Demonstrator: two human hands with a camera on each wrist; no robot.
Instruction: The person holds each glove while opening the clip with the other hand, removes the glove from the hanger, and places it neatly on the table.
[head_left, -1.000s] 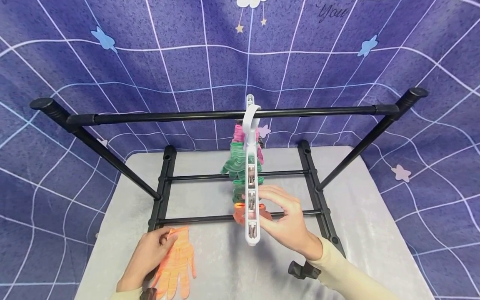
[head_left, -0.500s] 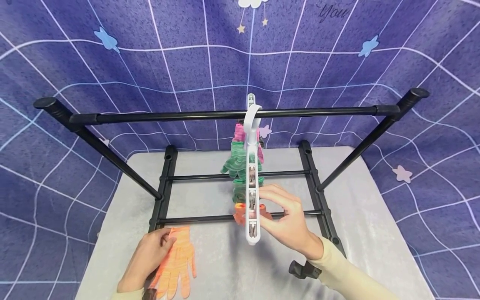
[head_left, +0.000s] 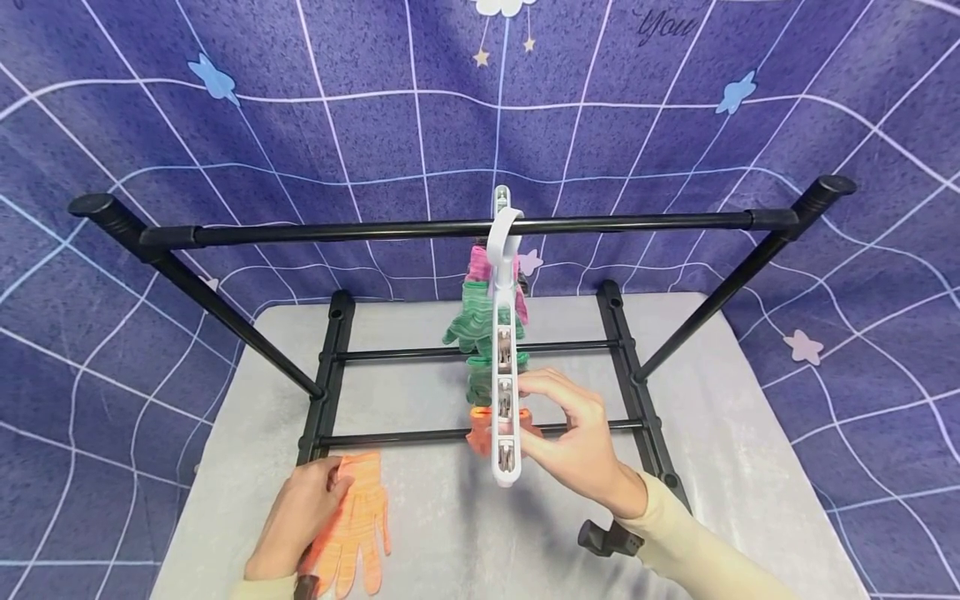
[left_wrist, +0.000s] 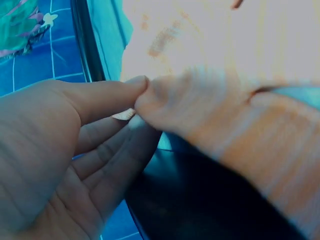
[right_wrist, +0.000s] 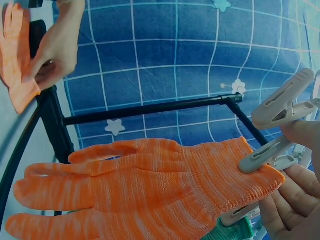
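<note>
My left hand (head_left: 300, 515) pinches the edge of an orange knitted glove (head_left: 358, 521) lying flat at the front left; the left wrist view shows thumb and fingertips meeting on its cloth. At the centre, my right hand (head_left: 576, 437) reaches to the white clip hanger (head_left: 504, 429), partly hidden behind it. The right wrist view shows my right thumb and fingers around a grey-white clip (right_wrist: 267, 155). That clip bites the cuff of another orange glove (right_wrist: 140, 185), which hangs from it. Green gloves (head_left: 474, 321) and a pink glove (head_left: 480, 265) hang farther back along the hanger.
The hanger's hook loops over the black top bar (head_left: 360, 231) of a rack. Slanted side posts and lower crossbars (head_left: 397, 437) frame the work on a pale grey surface (head_left: 427, 533). A purple gridded cloth (head_left: 360, 133) surrounds the back and sides.
</note>
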